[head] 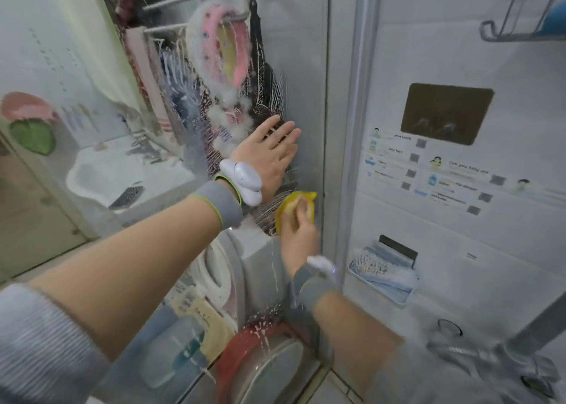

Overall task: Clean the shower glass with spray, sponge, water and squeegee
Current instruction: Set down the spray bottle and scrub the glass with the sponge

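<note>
Sponge step in hand: right hand [298, 235] gripping yellow sponge [295, 210] against foamy shower glass [196, 146], frame centre; left hand [269, 155] flat, fingers straight, bracing above. Next, probably: scrubbing remaining foam, then rinsing.

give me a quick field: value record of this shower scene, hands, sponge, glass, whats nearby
left hand: flat, fingers straight, pressed on the glass
right hand: grips the sponge, below the left hand
sponge: yellow, against the glass near the frame
glass: foam streaks and blobs, drips running down
frame: grey upright, right of the hands
wall tray: on the tiled wall, holds a brush
squeegee: not in view
stage: scrubbing, foam not yet rinsed
</note>
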A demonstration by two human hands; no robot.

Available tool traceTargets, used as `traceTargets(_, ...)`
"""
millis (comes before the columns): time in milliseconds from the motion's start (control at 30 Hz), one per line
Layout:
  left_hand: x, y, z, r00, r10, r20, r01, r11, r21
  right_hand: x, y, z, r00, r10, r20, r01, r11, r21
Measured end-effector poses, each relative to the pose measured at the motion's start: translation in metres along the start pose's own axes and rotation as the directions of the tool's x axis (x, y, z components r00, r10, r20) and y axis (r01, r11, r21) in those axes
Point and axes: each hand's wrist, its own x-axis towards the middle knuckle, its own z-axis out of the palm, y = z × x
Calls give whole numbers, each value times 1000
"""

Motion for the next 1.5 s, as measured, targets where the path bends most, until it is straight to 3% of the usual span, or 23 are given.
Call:
traceTargets(67,2,4,0,1000,2,-1,-2,1000,8,43,4,-14,983,177,-51,-175,983,49)
traceTargets(133,5,8,2,1000,15,8,-15,1000,15,33,-2,-14,970,233,-66,-226,969,100)
traceTargets(233,9,14,6,1000,13,5,-13,1000,13,-67,-14,8,995,67,76,-84,965,247)
traceTargets(267,10,17,7,1000,18,13,-18,1000,3,-93,-18,9,991,27,131,-58,971,234)
traceTargets(333,8,24,10,999,28,31,-27,999,-22,-82,-4,8,995,-23,99,4,984,181)
traceTargets(467,-2,34,13,998,-51,28,54,994,-100,22,12,-15,951,304,58,-307,949,68)
traceTargets(500,-3,36,14,999,-38,23,40,994,-102,22,14,-15,946,320,58,-322,946,39)
traceTargets(667,-4,44,16,998,35,60,-31,997,-77,-69,-1,2,965,140,221,-159,985,70)
traceTargets(767,-11,47,20,996,60,67,-54,995,-79,-27,13,-9,947,264,184,-265,964,-24)
traceTargets(833,-17,47,19,998,44,53,-40,996,-78,8,21,-28,948,276,157,-281,960,14)
traceTargets(933,-25,51,19,997,38,67,-36,999,-25,33,10,-48,982,176,62,-172,982,-73)
traceTargets(1033,-33,51,27,998,33,-47,-36,998,-58,44,-40,-72,986,-160,40,165,964,-210)
traceTargets(1100,-38,46,26,989,-28,-148,16,996,-87,56,-85,-98,886,-463,5,440,840,-318)
traceTargets(1133,-38,44,25,988,-51,-144,38,995,-91,67,-101,-107,778,-628,-22,576,727,-374)
traceTargets(1200,-37,43,28,983,-82,-162,66,992,-104,98,-124,-118,451,-892,-34,744,396,-538)
traceTargets(1233,-37,42,26,979,-105,-174,84,989,-123,113,-130,-120,275,-961,19,751,202,-628)
traceTargets(1267,-36,41,23,978,-133,-163,111,984,-137,126,-132,-121,173,-980,97,727,61,-684)
traceTargets(1333,-32,44,23,977,-155,-150,140,985,-105,137,-126,-118,132,-962,240,693,-84,-716)
traceTargets(1433,-18,49,28,960,-170,-223,152,984,-95,144,-95,-121,213,-867,451,688,-195,-699)
traceTargets(1500,-9,53,27,962,-170,-214,153,984,-93,151,-75,-131,180,-826,535,663,-300,-686)
